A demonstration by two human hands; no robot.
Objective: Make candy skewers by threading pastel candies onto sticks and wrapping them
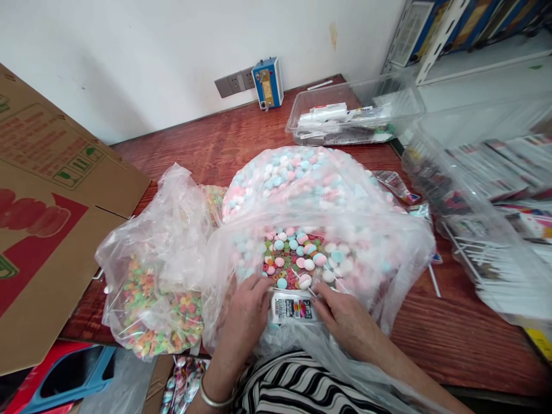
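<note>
A large clear plastic bag [293, 204] full of pink, white and blue round candies lies in front of me, its mouth toward me. In the opening show loose candies [282, 261], some of them small coloured rings, and a white printed packet [292, 307]. My left hand [248, 307] is at the packet's left side, fingers curled together; what they hold, if anything, is hidden. My right hand [342, 313] is closed at the packet's right, thumb and fingers by the white stick of a candy skewer [304, 282]. Another skewer with stacked candies [319, 259] lies above it.
A clear bag of ring candies [159, 310] stands left, beside a cardboard box [56, 201]. Clear plastic bins [353, 118] with packets and sticks line the back right and right side. A blue device [267, 83] is against the wall by sockets [234, 83].
</note>
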